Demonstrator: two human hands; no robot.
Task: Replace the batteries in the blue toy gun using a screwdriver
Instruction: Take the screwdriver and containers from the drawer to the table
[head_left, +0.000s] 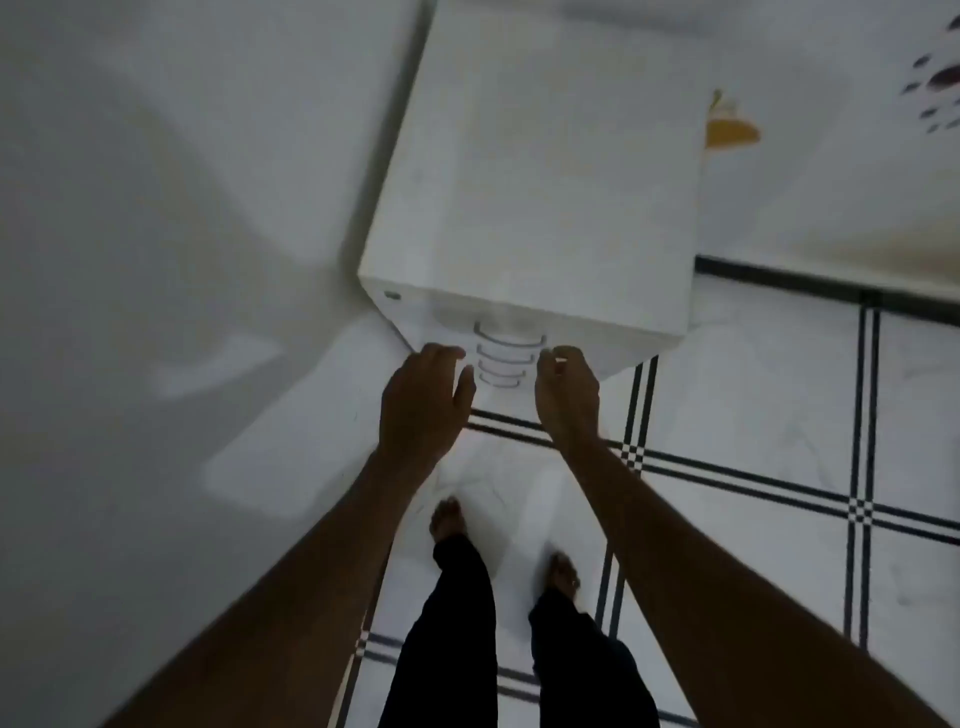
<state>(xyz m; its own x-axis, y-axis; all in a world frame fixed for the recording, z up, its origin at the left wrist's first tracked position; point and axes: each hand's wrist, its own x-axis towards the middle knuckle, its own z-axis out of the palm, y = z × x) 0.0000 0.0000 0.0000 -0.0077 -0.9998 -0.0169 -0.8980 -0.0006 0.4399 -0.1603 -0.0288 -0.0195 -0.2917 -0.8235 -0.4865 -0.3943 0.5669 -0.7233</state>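
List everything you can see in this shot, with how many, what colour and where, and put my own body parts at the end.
Drawer cabinet: one, white, standing in the corner against the wall, seen from above.
Drawer handles: four, grey metal, stacked down the cabinet front, between the two hands.
Wall sticker: one, yellow-orange, on the wall right of the cabinet.
Dark marks: one cluster, dark red-brown, on the wall at the top right; too blurred to identify.
Floor: white tiles with black striped lines.
Wall: white, on the left.
Toy gun, batteries, screwdriver: none in view.
Left hand: one, held left of the handles, holds nothing.
Right hand: one, right of the handles, fingers curled, holds nothing visible.
Feet: two, bare, below black trousers.
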